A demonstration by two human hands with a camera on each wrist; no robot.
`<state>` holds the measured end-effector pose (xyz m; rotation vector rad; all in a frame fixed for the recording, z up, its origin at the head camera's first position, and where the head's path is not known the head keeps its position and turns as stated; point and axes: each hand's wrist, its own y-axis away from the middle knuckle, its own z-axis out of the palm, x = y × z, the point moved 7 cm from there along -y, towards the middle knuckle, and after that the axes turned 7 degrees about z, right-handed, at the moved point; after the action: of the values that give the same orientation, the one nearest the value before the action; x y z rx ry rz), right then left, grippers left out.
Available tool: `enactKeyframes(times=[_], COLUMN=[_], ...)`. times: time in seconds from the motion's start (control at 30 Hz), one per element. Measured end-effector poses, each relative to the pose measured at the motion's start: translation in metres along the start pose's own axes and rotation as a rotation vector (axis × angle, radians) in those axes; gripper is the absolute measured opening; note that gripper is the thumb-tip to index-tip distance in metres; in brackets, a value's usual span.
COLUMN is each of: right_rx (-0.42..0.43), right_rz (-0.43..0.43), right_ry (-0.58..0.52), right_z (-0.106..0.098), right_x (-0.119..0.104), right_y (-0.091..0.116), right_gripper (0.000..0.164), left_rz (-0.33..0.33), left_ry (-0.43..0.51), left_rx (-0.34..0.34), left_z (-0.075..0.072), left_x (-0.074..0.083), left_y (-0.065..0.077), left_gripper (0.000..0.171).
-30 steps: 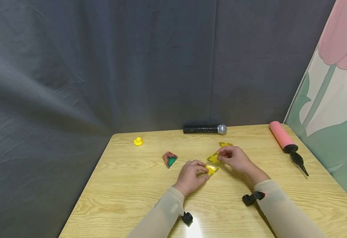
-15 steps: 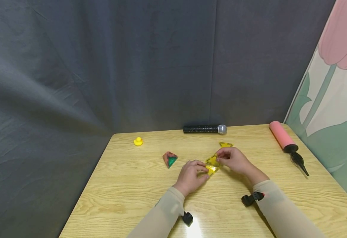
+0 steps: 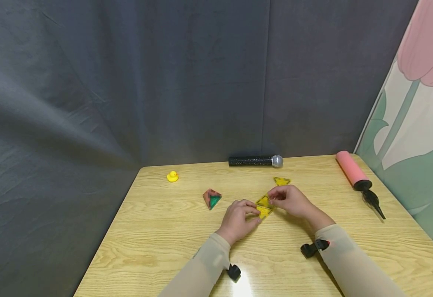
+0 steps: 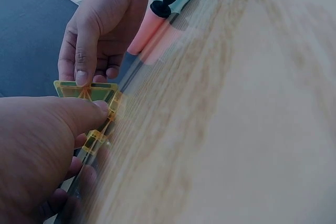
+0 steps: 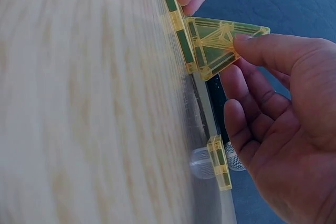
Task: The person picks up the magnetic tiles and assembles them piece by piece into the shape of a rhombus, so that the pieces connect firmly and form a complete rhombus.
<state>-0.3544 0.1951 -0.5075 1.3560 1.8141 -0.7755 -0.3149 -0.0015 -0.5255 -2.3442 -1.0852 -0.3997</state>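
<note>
On the table my left hand (image 3: 238, 220) holds a yellow triangular magnetic tile (image 3: 264, 212) flat, thumb at its near edge and fingers at its far side. My right hand (image 3: 291, 201) pinches a second yellow triangular magnetic tile (image 5: 226, 45) between thumb and fingers by one corner. This second tile is tilted up from the table, its lower edge right along the edge of the flat one. Past the right hand lies a third yellow triangular tile (image 3: 282, 180). Left of the hands, a red tile piece (image 3: 206, 198) lies with a green triangular tile (image 3: 214, 201).
A black glittery microphone (image 3: 251, 161) with a silver head lies along the table's back edge. The small yellow rubber duck (image 3: 172, 176) stands back left. At the right edge is a pink hand pump (image 3: 353, 170) with a black nozzle. Grey cloth (image 3: 201, 82) hangs behind the table.
My right hand has moved slightly left and nearer with its tile, bringing that tile's edge up to the tile under my left hand. The left hand has stayed put.
</note>
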Motion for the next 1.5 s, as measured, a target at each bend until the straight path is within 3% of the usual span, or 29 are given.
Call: enactKeyframes(times=[0.43, 0.97, 1.5], right_rx=[-0.03, -0.105, -0.089], right_rz=[0.01, 0.04, 0.057], right_ry=[-0.001, 0.004, 0.008], right_z=[0.004, 0.007, 0.008], right_x=[-0.004, 0.01, 0.011], right_y=[0.003, 0.001, 0.0], right_gripper=[0.014, 0.018, 0.018], left_rz=[0.002, -0.007, -0.013], left_ry=[-0.016, 0.004, -0.002], left_rx=[-0.007, 0.01, -0.001], left_z=[-0.001, -0.001, -0.002], left_x=[0.001, -0.002, -0.002], left_y=[0.0, 0.001, 0.001], left_gripper=[0.019, 0.022, 0.022])
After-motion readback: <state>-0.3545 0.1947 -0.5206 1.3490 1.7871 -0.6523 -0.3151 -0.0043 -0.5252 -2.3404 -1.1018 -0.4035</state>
